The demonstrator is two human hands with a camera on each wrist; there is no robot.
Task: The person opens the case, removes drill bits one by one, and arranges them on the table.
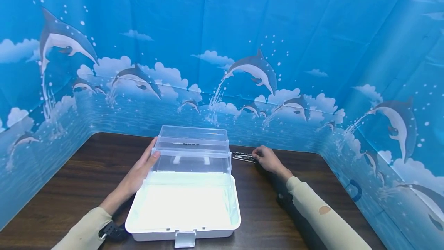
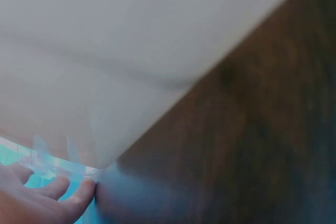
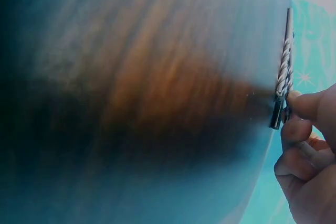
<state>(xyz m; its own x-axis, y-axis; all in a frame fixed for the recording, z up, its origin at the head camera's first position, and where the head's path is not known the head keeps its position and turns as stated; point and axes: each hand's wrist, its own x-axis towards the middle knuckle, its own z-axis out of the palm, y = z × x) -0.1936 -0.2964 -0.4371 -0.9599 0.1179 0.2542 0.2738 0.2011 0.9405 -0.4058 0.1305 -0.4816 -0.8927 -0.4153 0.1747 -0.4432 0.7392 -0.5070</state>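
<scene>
A white plastic box (image 1: 236,215) stands with its clear lid and trays (image 1: 194,131) raised at the back. My left hand (image 1: 140,171) rests against the left side of the clear part, its fingers spread in the left wrist view. One drill bit (image 1: 190,144) lies in a raised clear tray. To the right of the box, several drill bits (image 1: 243,156) lie side by side on the table. My right hand (image 1: 268,160) is at their right end, pinching a drill bit (image 3: 290,85) between thumb and index finger. The hand partly hides it.
The dark wooden table (image 1: 59,200) extends on both sides of the box. A blue dolphin-print curtain (image 1: 222,18) surrounds its back and sides. On the box's front edge, a latch (image 1: 185,239) hangs down.
</scene>
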